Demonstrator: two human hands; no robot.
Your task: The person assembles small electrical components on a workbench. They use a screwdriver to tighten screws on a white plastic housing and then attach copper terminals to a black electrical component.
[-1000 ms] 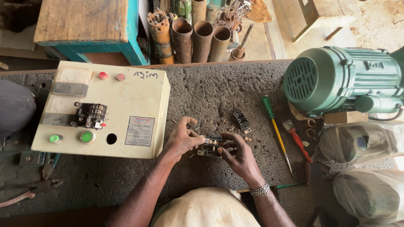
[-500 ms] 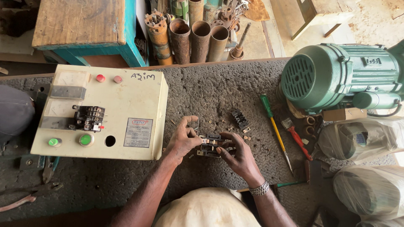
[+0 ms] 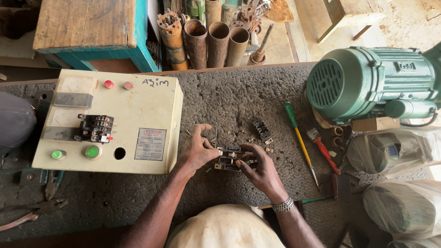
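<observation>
Both hands, the left hand (image 3: 197, 151) and right hand (image 3: 259, 170), grip a small black contactor block (image 3: 228, 158), apparently mid-disassembly; steady fingertip work seems needed next.

Both forearms bare, no sleeves visible. Right hand (image 3: 259, 171): silver metal link bracelet (image 3: 282, 205) at the wrist. Left hand (image 3: 198, 151): nothing worn. Cream-coloured garment (image 3: 225, 227) over the lap at lower frame edge.

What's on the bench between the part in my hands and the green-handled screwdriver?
In the head view: a small black ribbed block and scattered bits, between the electrical part and screwdriver.
</observation>
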